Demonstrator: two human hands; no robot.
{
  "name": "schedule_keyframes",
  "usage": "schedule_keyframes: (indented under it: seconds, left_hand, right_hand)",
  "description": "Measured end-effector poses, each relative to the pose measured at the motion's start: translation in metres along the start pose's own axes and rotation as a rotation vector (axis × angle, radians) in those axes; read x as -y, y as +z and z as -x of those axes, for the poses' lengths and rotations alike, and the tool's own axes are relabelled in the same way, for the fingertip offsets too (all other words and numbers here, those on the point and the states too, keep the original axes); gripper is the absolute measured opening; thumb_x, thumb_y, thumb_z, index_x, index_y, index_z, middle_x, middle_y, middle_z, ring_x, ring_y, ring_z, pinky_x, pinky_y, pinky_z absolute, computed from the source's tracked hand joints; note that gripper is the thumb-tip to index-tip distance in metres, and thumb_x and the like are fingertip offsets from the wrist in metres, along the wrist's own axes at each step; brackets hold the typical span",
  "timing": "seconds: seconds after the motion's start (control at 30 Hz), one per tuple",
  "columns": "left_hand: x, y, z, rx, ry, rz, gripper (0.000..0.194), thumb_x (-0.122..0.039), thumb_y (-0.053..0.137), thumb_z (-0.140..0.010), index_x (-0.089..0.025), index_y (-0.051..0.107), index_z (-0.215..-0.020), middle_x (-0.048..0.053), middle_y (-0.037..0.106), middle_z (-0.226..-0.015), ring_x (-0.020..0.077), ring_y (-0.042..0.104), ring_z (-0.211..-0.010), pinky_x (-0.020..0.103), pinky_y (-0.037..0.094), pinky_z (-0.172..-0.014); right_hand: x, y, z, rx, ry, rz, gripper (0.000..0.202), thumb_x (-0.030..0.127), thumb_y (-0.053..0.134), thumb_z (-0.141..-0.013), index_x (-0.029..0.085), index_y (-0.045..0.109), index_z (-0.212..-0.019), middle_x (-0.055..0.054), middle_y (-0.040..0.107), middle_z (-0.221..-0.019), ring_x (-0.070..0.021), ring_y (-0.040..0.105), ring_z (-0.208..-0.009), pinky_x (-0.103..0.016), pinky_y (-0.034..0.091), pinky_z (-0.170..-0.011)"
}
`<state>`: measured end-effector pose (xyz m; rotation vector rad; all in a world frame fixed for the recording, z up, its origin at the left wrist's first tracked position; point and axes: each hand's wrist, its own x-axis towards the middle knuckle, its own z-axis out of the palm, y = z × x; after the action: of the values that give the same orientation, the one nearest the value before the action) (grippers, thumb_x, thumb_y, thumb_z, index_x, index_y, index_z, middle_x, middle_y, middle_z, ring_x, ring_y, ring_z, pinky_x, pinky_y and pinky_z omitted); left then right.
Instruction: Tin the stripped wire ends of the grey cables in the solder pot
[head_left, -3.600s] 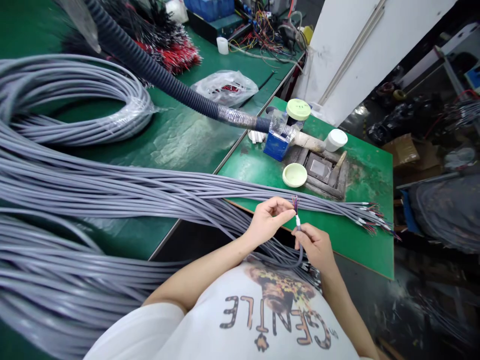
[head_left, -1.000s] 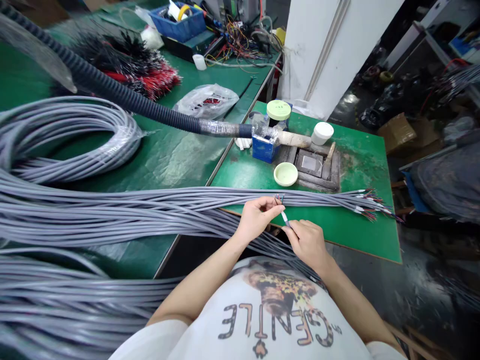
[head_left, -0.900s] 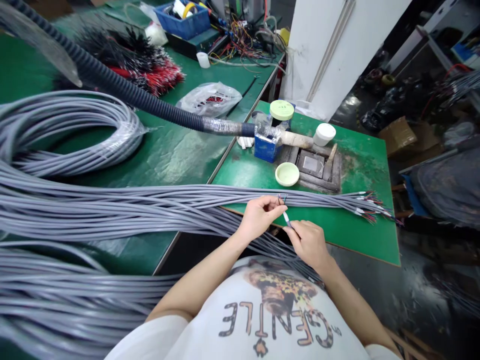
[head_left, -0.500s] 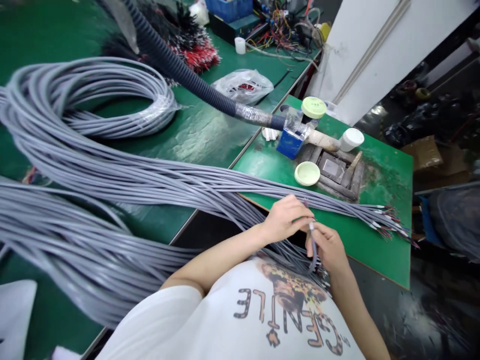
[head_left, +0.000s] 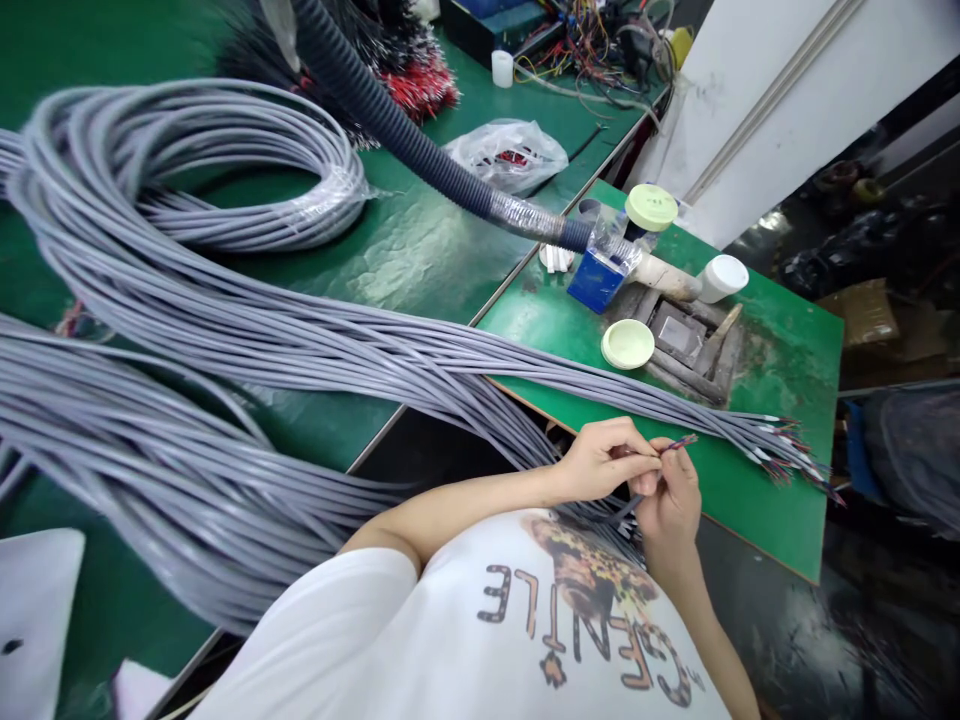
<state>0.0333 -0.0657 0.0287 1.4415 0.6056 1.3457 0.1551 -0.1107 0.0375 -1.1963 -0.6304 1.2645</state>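
Just beyond the printed T-shirt, the left hand and right hand, touching, both have thumb and fingers pinched closed on the end of a grey multicore cable; its coloured wires poke out past them. Behind lie bundled grey cables, then a pale-green dish and, farther, a ribbed hose.

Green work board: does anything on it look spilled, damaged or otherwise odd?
Yes: dark, brownish blotches mar the green work board beside the grimy square frame, mainly on its right, while the surface nearer the person looks cleaner. Whether scorched or spilled, I cannot tell.
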Motion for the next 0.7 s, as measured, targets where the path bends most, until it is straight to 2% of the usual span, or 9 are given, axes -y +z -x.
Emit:
schedule_keyframes:
  seconds: [0.07, 0.17, 0.23, 0.3, 0.37, 0.43, 0.5, 0.63, 0.7]
  left_hand:
    - [0.000, -0.003, -0.003, 0.032, 0.038, -0.026, 0.022, -0.034, 0.061, -0.087, -0.014, 0.066, -0.079, 0.002, 0.061, -0.062, 0.0105, 0.057, -0.056, 0.024, 0.046, -0.057]
    - [0.004, -0.013, -0.008, 0.109, 0.310, -0.225, 0.016, -0.026, 0.057, -0.089, -0.016, 0.067, -0.083, 0.003, 0.064, -0.065, 0.0112, 0.056, -0.059, 0.025, 0.044, -0.059]
    - [0.009, -0.020, -0.010, 0.132, 0.486, -0.399, 0.016, -0.023, 0.054, -0.090, -0.016, 0.067, -0.084, 0.002, 0.062, -0.063, 0.0114, 0.052, -0.057, 0.026, 0.040, -0.056]
    - [0.013, -0.023, -0.010, 0.136, 0.572, -0.517, 0.014, -0.021, 0.054, -0.090, -0.017, 0.066, -0.084, 0.000, 0.058, -0.059, 0.0113, 0.048, -0.054, 0.026, 0.036, -0.053]
    - [0.015, -0.023, -0.009, 0.130, 0.579, -0.545, 0.013, -0.020, 0.055, -0.089, -0.017, 0.066, -0.084, 0.000, 0.057, -0.058, 0.0111, 0.047, -0.053, 0.026, 0.035, -0.053]
    - [0.013, -0.020, -0.007, 0.132, 0.515, -0.480, 0.016, -0.023, 0.054, -0.090, -0.017, 0.067, -0.084, 0.000, 0.059, -0.060, 0.0107, 0.049, -0.054, 0.026, 0.038, -0.055]
    - [0.009, -0.014, -0.006, 0.132, 0.354, -0.316, 0.019, -0.028, 0.056, -0.090, -0.017, 0.069, -0.081, 0.001, 0.061, -0.060, 0.0102, 0.051, -0.055, 0.025, 0.041, -0.057]
    - [-0.002, 0.000, -0.004, 0.052, -0.182, 0.220, 0.026, -0.039, 0.068, -0.081, -0.013, 0.066, -0.075, 0.003, 0.064, -0.063, 0.0100, 0.057, -0.056, 0.024, 0.044, -0.056]
    - [-0.003, 0.005, -0.002, -0.002, -0.381, 0.428, 0.032, -0.042, 0.073, -0.074, -0.012, 0.062, -0.072, 0.002, 0.063, -0.063, 0.0100, 0.059, -0.057, 0.023, 0.045, -0.056]
  right_hand:
    - [0.003, -0.003, -0.002, 0.058, 0.045, 0.000, 0.023, 0.040, 0.071, -0.076, 0.021, 0.069, -0.089, 0.006, 0.049, -0.046, -0.0084, 0.043, -0.042, -0.021, 0.036, -0.045]
    - [0.010, -0.005, -0.005, 0.190, 0.167, 0.008, 0.031, 0.042, 0.070, -0.075, 0.017, 0.069, -0.095, 0.003, 0.052, -0.050, -0.0115, 0.046, -0.046, -0.025, 0.039, -0.047]
    - [0.013, -0.003, -0.005, 0.236, 0.225, -0.012, 0.028, 0.040, 0.070, -0.074, 0.016, 0.070, -0.089, 0.003, 0.049, -0.047, -0.0107, 0.043, -0.043, -0.024, 0.036, -0.044]
    - [0.014, 0.001, -0.005, 0.214, 0.233, -0.039, 0.022, 0.035, 0.072, -0.072, 0.015, 0.071, -0.081, 0.005, 0.045, -0.044, -0.0086, 0.039, -0.041, -0.023, 0.033, -0.042]
    - [0.012, 0.005, -0.003, 0.147, 0.201, -0.061, 0.018, 0.032, 0.073, -0.071, 0.015, 0.070, -0.076, 0.006, 0.043, -0.043, -0.0074, 0.037, -0.040, -0.022, 0.033, -0.042]
    - [0.009, 0.008, 0.000, 0.067, 0.152, -0.077, 0.016, 0.032, 0.074, -0.070, 0.017, 0.070, -0.076, 0.005, 0.045, -0.045, -0.0069, 0.037, -0.041, -0.022, 0.035, -0.043]
    - [0.007, 0.009, 0.002, -0.011, 0.092, -0.084, 0.017, 0.034, 0.076, -0.068, 0.020, 0.069, -0.074, 0.004, 0.050, -0.051, -0.0065, 0.038, -0.043, -0.021, 0.036, -0.043]
    - [0.006, 0.005, -0.001, -0.055, -0.066, -0.009, 0.017, 0.039, 0.076, -0.068, 0.024, 0.069, -0.071, 0.003, 0.054, -0.057, -0.0090, 0.045, -0.047, -0.024, 0.041, -0.046]
    - [0.007, 0.002, -0.003, -0.058, -0.204, 0.119, 0.012, 0.035, 0.076, -0.069, 0.025, 0.071, -0.073, 0.000, 0.061, -0.063, -0.0133, 0.054, -0.056, -0.029, 0.046, -0.053]
